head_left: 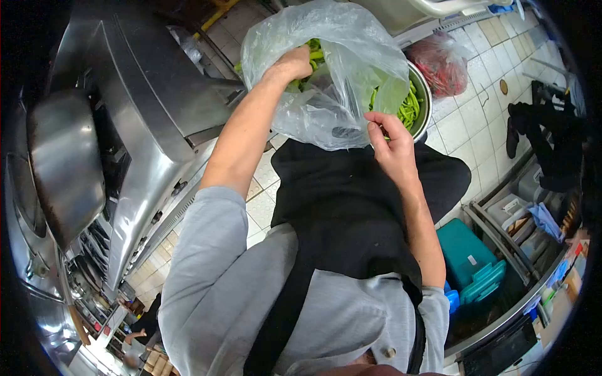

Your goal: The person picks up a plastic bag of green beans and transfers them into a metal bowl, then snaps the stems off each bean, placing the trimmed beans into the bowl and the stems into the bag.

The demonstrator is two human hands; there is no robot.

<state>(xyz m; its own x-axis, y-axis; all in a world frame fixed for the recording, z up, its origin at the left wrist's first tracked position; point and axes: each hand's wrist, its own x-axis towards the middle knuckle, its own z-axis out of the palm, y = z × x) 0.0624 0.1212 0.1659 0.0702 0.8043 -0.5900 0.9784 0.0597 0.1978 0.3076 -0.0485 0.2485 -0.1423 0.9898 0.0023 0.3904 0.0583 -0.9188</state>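
A large clear plastic bag (338, 56) full of green beans (313, 50) rests over my lap. My left hand (293, 62) reaches into the bag's mouth, its fingers closed among the beans. Lower down, my right hand (390, 141) pinches the bag's near edge. Just behind the bag stands a steel bowl (426, 103) holding more green beans (409, 106). I wear a grey shirt and a black apron.
A steel stove with a dark wok (63, 163) runs along the left. A bag of red chillies (444, 62) lies on the tiled floor beyond the bowl. Teal plastic boxes (467, 257) and shelves of containers fill the right. Another person stands far off at bottom left.
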